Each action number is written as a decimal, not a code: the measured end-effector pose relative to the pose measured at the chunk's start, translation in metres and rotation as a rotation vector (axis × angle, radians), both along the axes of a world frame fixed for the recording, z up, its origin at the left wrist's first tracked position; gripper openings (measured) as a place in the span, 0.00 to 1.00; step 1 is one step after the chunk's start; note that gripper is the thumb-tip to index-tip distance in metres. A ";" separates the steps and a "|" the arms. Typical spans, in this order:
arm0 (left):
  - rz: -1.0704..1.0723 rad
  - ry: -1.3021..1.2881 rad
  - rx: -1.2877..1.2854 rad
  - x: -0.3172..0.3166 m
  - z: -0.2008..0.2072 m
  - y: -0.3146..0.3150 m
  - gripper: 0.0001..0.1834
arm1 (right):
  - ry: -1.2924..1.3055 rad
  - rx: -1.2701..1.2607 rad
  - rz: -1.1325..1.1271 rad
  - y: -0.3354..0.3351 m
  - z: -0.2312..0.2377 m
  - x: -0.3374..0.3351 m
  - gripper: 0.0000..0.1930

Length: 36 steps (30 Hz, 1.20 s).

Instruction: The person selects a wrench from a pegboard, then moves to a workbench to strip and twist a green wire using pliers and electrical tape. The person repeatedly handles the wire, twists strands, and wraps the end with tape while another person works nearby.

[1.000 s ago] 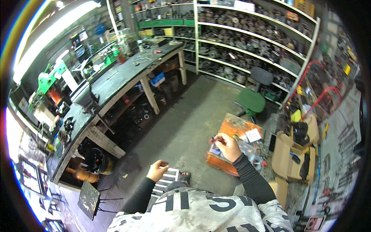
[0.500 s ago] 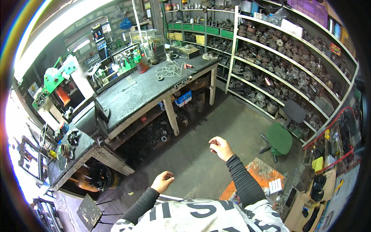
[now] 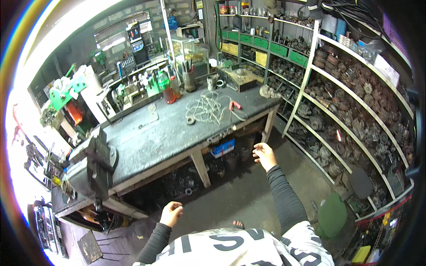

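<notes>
My left hand (image 3: 171, 214) hangs over the floor in front of the workbench, its fingers loosely bent and nothing visible in them. Higher up and to the right, my right hand (image 3: 264, 156) is held out before the bench's front edge, empty, with slightly curled fingers apart. Neither touches anything. On the dark workbench (image 3: 151, 137) lies a tangled pale cable (image 3: 207, 108) with red-handled clips (image 3: 235, 105) at one end. A small ring-shaped roll (image 3: 190, 120) lies beside it. A large bench vise (image 3: 91, 164) is fixed at the bench's left end.
Shelves of greasy metal parts (image 3: 328, 102) line the right side. A green chair (image 3: 333, 216) stands at lower right, a small stool (image 3: 90, 246) at lower left. Bottles with red liquid (image 3: 169, 94) stand at the bench's back; a blue box (image 3: 222, 149) sits below it.
My view has moved closer to the workbench, which looks larger. The green chair has slid toward the lower right, and a foot now shows below. Both hands stay raised and empty.
</notes>
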State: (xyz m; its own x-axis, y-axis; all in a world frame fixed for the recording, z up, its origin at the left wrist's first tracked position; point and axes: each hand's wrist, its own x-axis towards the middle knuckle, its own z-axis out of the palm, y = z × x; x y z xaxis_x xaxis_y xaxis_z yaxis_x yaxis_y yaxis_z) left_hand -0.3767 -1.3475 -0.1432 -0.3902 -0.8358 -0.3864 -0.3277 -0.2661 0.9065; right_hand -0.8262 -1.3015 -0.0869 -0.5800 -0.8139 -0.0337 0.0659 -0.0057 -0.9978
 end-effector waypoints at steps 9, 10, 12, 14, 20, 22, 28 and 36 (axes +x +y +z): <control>0.108 0.284 0.001 -0.168 0.013 -0.154 0.10 | 0.301 -0.016 0.196 -0.195 0.025 -0.147 0.09; 0.097 0.311 -0.015 -0.186 0.011 -0.183 0.11 | 0.330 0.002 0.225 -0.218 0.024 -0.159 0.09; 0.041 0.353 -0.149 -0.223 0.006 -0.248 0.15 | 0.559 0.023 0.223 -0.268 0.005 -0.184 0.12; 0.050 0.299 -0.303 -0.268 0.008 -0.310 0.21 | 0.636 0.069 0.221 -0.318 -0.008 -0.199 0.13; -0.330 -0.671 -0.604 -0.394 0.065 -0.405 0.46 | 1.002 0.766 0.379 -0.399 -0.009 -0.194 0.44; -0.375 -0.920 -0.645 -0.428 0.045 -0.423 0.50 | 1.169 0.746 0.396 -0.412 -0.016 -0.195 0.39; -0.206 -0.806 -0.951 -0.464 -0.021 -0.440 0.21 | 1.113 0.227 0.526 -0.430 -0.063 -0.223 0.17; 0.261 -0.280 -1.160 -0.439 0.093 -0.444 0.10 | -0.681 -0.375 1.009 -0.439 0.014 -0.255 0.08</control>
